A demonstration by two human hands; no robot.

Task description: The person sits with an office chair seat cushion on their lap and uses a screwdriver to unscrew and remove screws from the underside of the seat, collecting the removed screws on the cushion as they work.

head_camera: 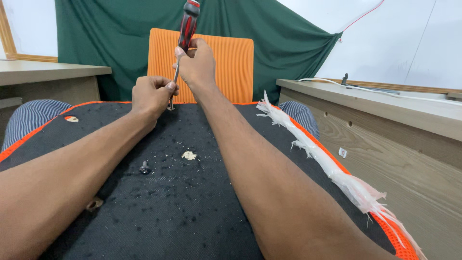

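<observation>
My right hand [196, 65] grips a red-and-black screwdriver [186, 24], held nearly upright with its tip down at the far edge of a black fabric seat underside [183, 207]. My left hand [151, 95] is closed around a screw [171, 106] right where the tip meets the panel. A loose bolt [144, 167] lies on the black fabric beside my left forearm, near a bare hole [189, 155].
An orange mesh chair back [231, 67] stands behind the panel. Torn white plastic wrap [332, 168] runs along the panel's orange right edge. Wooden desks sit at left [48, 72] and right [385, 125]. A green curtain hangs behind.
</observation>
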